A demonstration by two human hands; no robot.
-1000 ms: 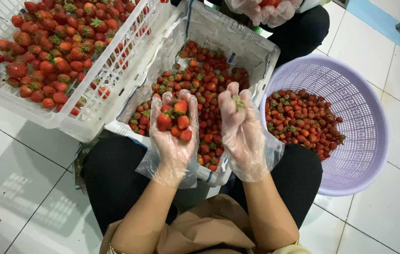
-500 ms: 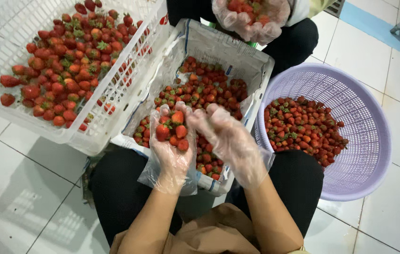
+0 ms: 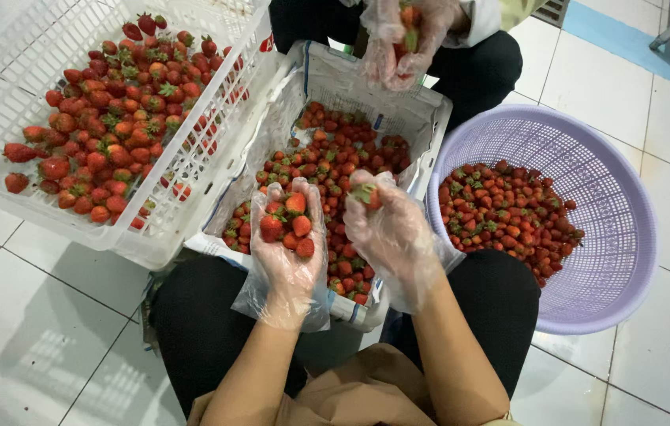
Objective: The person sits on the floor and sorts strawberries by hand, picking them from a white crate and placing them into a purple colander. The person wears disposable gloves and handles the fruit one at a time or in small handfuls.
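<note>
head view, strawberries (image 3: 287, 225) cupped in left hand (image 3: 287, 252)

Right hand (image 3: 394, 229) now pinches one strawberry (image 3: 365, 194).

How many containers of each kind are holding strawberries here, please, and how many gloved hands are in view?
White slatted crate: 1
Lined box: 1
Purple round basket: 1
Gloved hands: 4, namely the left hand, the right hand and a co-worker's hands
Total: 3 containers, 4 hands
</note>
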